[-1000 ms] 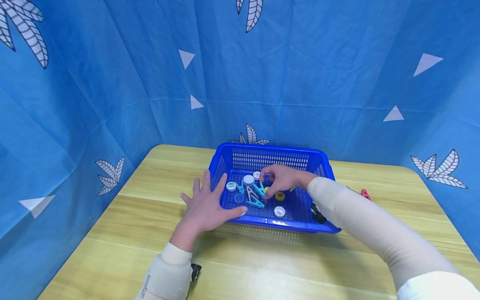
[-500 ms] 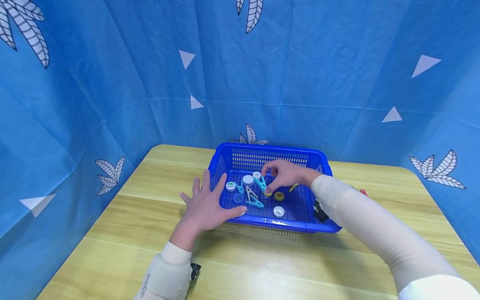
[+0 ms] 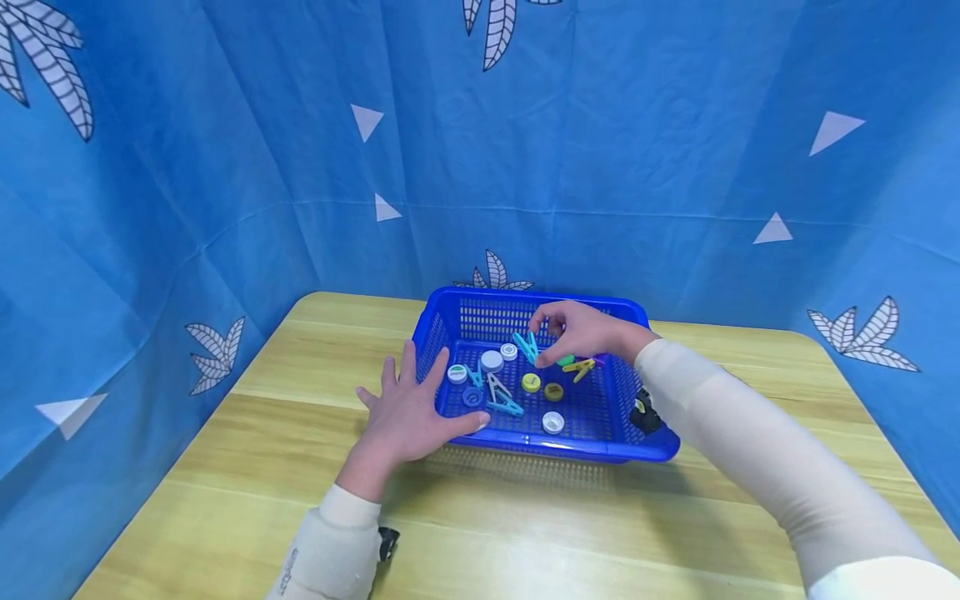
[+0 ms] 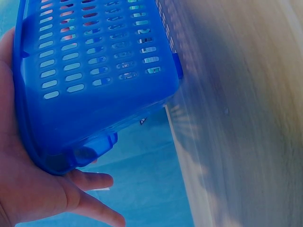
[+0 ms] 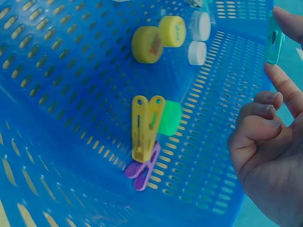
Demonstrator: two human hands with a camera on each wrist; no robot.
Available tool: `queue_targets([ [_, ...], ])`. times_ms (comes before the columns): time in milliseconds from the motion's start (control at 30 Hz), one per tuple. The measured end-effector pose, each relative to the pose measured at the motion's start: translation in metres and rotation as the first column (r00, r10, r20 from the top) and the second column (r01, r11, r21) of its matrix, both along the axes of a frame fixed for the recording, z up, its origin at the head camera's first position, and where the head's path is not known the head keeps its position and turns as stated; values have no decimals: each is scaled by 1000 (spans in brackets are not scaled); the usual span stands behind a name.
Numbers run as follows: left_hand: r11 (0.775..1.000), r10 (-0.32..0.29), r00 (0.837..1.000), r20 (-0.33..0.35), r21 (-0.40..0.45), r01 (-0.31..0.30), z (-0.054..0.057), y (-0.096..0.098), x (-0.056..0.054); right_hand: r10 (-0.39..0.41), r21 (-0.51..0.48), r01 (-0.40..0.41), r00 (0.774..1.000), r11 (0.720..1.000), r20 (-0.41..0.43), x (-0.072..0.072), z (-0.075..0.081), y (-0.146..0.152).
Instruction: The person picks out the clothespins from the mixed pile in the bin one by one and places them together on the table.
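Note:
My right hand [image 3: 583, 332] pinches a turquoise clothespin [image 3: 527, 347] between thumb and forefinger above the blue basket [image 3: 555, 447]. In the right wrist view this clothespin [image 5: 274, 39] spans the two fingertips, and the other fingers are curled in. My left hand [image 3: 411, 417] lies with spread fingers over the basket's front left corner; the left wrist view has the palm against the rim. Below the right hand sit a yellow clothespin [image 5: 148, 128], a purple clothespin [image 5: 143, 169] and a green cap [image 5: 171, 118]. A white clothespin [image 3: 498, 388] and a light blue clothespin [image 3: 506, 406] lie near the left thumb.
Several bottle caps are scattered in the basket: a bright yellow cap [image 3: 531, 382], a mustard cap [image 3: 553, 392], a blue cap [image 3: 472, 397] and white ones, such as the white cap [image 3: 552, 422] near the front. The wooden table [image 3: 510, 525] ends at a blue patterned curtain [image 3: 637, 150].
My right hand has lifted the turquoise clothespin up and slightly right, uncovering the yellow cap and the yellow clothespin. My left hand has stayed at the basket's corner.

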State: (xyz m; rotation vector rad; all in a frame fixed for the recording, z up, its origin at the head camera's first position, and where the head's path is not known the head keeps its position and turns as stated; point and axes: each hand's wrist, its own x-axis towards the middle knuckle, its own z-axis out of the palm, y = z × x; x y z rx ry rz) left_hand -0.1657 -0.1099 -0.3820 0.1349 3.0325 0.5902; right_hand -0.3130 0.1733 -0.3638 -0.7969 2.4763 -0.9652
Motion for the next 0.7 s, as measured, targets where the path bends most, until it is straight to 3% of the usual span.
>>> queue_targets([
  [267, 1000, 1, 1000, 6, 7, -1, 1, 1, 0, 7, -49, -8, 1000, 999, -17, 2, 16, 10],
  [700, 1000, -11, 1000, -2, 27, 11, 0, 1, 2, -71, -54, 68, 996, 996, -48, 7, 36, 37],
])
